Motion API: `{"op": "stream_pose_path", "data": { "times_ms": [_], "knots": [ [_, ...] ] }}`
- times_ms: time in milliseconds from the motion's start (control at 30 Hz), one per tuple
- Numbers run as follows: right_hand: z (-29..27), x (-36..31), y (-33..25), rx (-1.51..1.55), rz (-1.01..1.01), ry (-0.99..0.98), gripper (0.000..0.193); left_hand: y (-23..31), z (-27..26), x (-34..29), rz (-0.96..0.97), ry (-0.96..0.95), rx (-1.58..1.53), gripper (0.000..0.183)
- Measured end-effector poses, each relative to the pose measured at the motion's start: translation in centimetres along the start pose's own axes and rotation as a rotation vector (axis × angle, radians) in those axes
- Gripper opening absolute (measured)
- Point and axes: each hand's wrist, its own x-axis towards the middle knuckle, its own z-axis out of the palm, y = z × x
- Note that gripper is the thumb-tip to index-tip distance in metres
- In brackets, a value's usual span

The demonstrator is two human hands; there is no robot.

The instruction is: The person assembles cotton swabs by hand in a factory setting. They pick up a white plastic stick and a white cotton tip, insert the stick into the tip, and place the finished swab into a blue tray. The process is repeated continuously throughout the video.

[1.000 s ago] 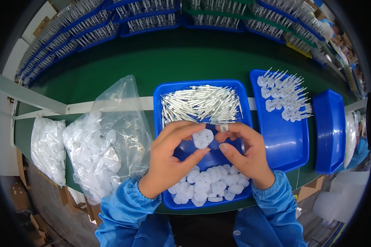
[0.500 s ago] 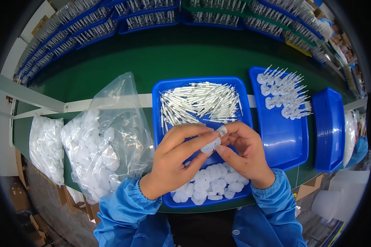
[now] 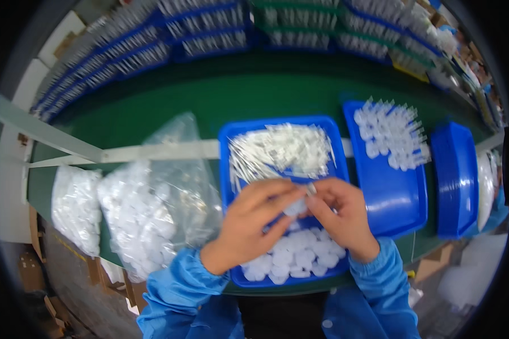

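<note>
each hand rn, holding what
Left hand: closed, holding a white disc in its fingertips.
Right hand: curled close by the disc; too blurred to tell if gripping.

On our bench [image 3: 209, 90] we are having the main tray [image 3: 277, 121] directly before us, with the sticks [image 3: 288, 150] lying at its far end, the discs [image 3: 300, 254] lying at its near end, and our left hand [image 3: 251, 223] and right hand [image 3: 345, 214] meeting above its middle. To its left we are finding the first bag [image 3: 147, 220] and, farther left, the second bag [image 3: 76, 209]. To its right we are locating the second tray [image 3: 393, 198], assemblies [image 3: 390, 135] occupying its far end, then the tray stack [image 3: 457, 186], while loaded trays [image 3: 206, 33] are standing in tiers behind.
</note>
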Motion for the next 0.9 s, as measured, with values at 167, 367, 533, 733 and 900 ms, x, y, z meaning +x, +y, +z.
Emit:
{"op": "stream_pose_path", "data": {
  "times_ms": [167,367,533,733,900],
  "knots": [
    [-0.8,-1.1,-0.2,-0.396,-0.314,-0.05,0.022,1.8,-1.1,0.2,0.106,0.004,0.269,0.058],
    [-2.9,-0.7,0.3,-1.124,-0.707,-0.202,0.022,1.8,-0.1,-1.7,-0.167,-0.193,0.169,0.085],
    [-3.3,-0.1,-1.0,-1.034,-0.665,-0.186,0.019,2.0,-0.1,-1.8,-0.178,-0.308,0.22,0.065],
    [-4.5,-0.1,1.9,-0.964,-0.548,-0.046,0.02,1.3,0.0,-0.6,-0.113,-0.217,0.276,0.06],
    [-3.8,-0.1,1.1,-1.0,-0.56,-0.043,0.019,0.0,1.8,1.0,-0.166,-0.262,0.183,0.046]
  ]
}}
